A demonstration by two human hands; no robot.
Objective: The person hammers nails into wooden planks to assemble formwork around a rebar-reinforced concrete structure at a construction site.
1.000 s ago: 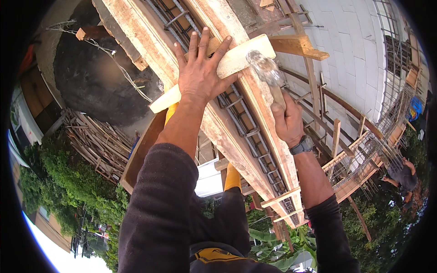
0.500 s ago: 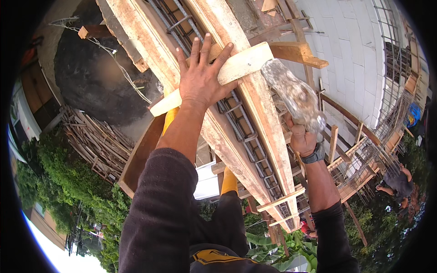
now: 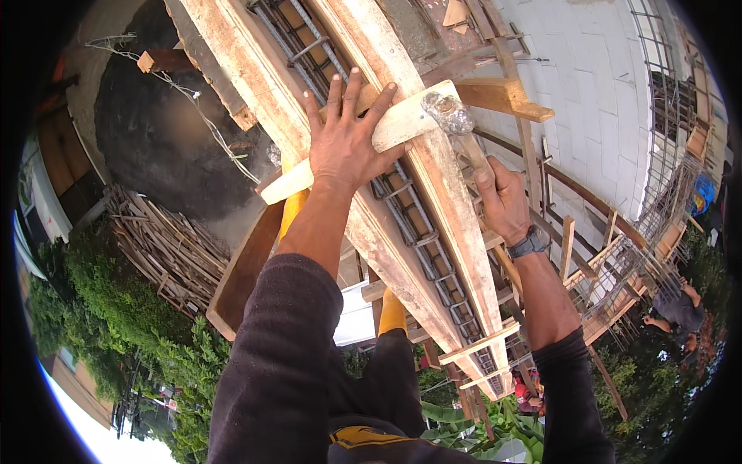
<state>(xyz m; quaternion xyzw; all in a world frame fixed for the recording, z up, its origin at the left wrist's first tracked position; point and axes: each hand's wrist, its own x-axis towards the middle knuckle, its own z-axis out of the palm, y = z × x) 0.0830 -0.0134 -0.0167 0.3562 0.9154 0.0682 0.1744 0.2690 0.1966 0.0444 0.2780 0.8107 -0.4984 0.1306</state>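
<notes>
My left hand lies spread over a pale wooden batten, pressing it across the top of a long timber beam form. Between the form's two side boards runs a steel rebar cage. In my right hand, closed round its wooden handle, is a hammer. The worn, shiny hammer head is at the batten's right end, over the right side board; whether it strikes a nail there cannot be seen. The batten's left end sticks out past the left board.
Farther down the form, two narrow cross strips bridge the boards. A rough timber piece juts out at the right. Scrap wood is heaped at the left. Past rebar work on the right, another person stands lower down.
The hammer, blurred and raised at the right before, has come down onto the batten's right end. My right hand has turned and lowered with it. My left hand stays on the batten.
</notes>
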